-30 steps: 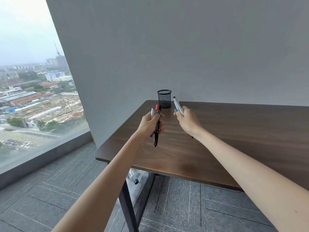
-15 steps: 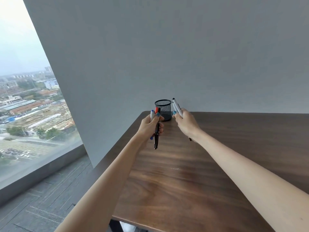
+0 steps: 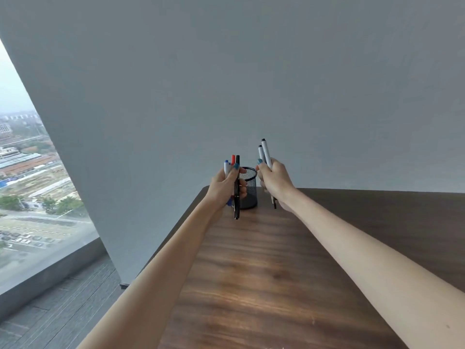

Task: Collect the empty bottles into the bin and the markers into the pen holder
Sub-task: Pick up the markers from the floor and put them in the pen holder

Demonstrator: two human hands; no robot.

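Observation:
A black mesh pen holder stands at the far left corner of the wooden table. My left hand is closed around three upright markers: one blue-capped, one red-capped, one black. It sits just left of the holder and partly in front of it. My right hand grips two white markers with dark caps, held upright just right of the holder. No bottles or bin are in view.
A plain grey wall rises directly behind the table. To the left is a floor-to-ceiling window over a city, with grey carpet floor beside the table's left edge.
Both hands have moved forward with their markers and now flank the pen holder. The view has come closer to the table, so the floor and the things under it have dropped out of sight.

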